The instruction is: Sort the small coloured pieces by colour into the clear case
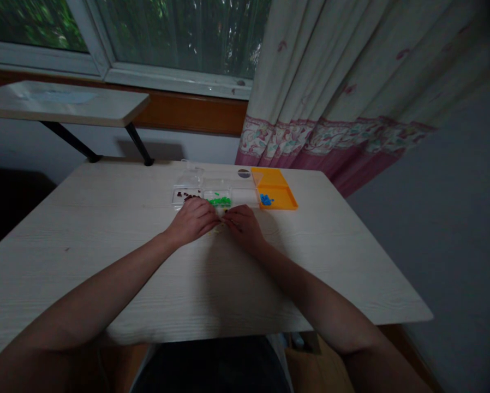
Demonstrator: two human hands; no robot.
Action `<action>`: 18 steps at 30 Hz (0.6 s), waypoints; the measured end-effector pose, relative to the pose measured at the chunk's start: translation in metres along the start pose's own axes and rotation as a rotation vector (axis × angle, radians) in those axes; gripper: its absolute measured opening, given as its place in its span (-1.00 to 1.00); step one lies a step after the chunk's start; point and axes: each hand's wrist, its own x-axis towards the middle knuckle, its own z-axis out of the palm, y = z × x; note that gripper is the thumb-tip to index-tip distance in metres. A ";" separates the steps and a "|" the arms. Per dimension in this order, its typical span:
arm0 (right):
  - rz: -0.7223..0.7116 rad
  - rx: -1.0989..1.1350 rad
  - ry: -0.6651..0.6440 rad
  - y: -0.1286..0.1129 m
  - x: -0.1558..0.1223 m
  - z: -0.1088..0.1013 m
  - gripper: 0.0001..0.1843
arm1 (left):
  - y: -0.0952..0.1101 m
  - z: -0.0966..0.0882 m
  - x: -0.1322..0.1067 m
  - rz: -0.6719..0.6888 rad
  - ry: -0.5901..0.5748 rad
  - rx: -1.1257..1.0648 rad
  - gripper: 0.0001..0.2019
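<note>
My left hand and my right hand meet fingertip to fingertip low over the table. Both are closed in a pinch, and whatever sits between the fingers is too small to make out. Just beneath the fingertips lie a few thin yellow bits. Behind my hands stands a clear plastic box with bright green pieces in it. To its left, small dark brown pieces lie in another clear container, partly covered by my left hand. Blue pieces sit in an open orange box beyond my right hand.
The pale wooden table reaches back to the wall. Open clear lids and a dark round object are behind the boxes. A raised shelf on black legs stands at the back left. A patterned curtain hangs at the back right.
</note>
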 end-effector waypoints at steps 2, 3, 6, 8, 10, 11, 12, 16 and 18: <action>-0.001 -0.002 0.000 0.000 0.000 0.000 -0.82 | 0.000 -0.001 0.000 -0.018 -0.006 -0.011 -0.79; -0.003 0.005 0.006 0.000 0.000 0.000 -0.81 | 0.001 -0.002 0.000 -0.030 -0.009 -0.016 -0.78; 0.014 0.031 0.064 -0.001 0.001 -0.001 -0.79 | 0.001 -0.004 0.001 -0.062 0.007 -0.040 -0.78; 0.054 0.035 0.106 -0.001 0.001 -0.002 -0.77 | 0.000 -0.004 0.001 -0.086 0.035 -0.065 -0.79; 0.102 0.030 0.133 0.000 0.001 -0.003 -0.76 | -0.001 -0.004 0.001 -0.116 0.064 -0.085 -0.80; 0.120 0.029 0.142 0.000 0.001 -0.003 -0.76 | -0.002 -0.004 0.001 -0.134 0.077 -0.092 -0.81; 0.132 0.028 0.151 0.001 0.000 -0.004 -0.76 | -0.002 -0.005 0.001 -0.151 0.088 -0.095 -0.81; 0.138 0.033 0.167 0.002 0.000 -0.003 -0.74 | -0.006 -0.006 -0.002 -0.181 0.137 -0.096 -0.84; 0.143 0.035 0.160 0.003 0.000 -0.002 -0.73 | -0.009 -0.008 -0.003 -0.193 0.154 -0.087 -0.85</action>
